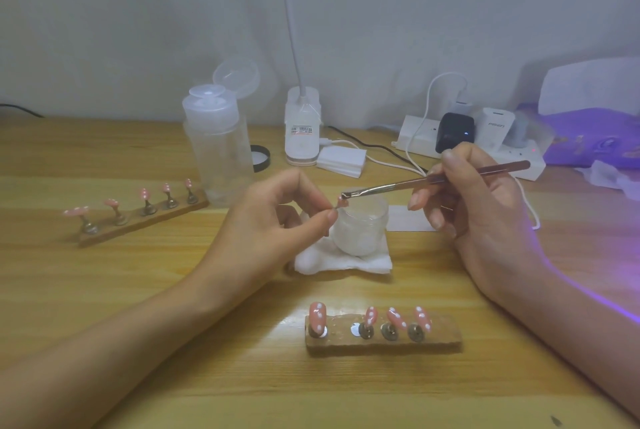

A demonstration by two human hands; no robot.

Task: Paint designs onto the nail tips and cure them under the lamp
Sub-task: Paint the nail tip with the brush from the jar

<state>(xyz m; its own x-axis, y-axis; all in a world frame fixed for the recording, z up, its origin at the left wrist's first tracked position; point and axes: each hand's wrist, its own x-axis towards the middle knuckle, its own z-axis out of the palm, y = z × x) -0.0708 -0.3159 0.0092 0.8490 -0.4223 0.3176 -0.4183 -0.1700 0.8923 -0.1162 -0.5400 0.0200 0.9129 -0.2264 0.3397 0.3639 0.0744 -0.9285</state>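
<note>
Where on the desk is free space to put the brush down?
Bare wood lies between the left forearm and the near nail stand, and right of that stand, beside the right forearm. It is crowded around the jar on its tissue, and at the back by the power strip.

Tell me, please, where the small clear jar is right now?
In the head view the clear jar stands mid-table on a folded white tissue, between the left hand and right hand, just below the brush tip.
</note>
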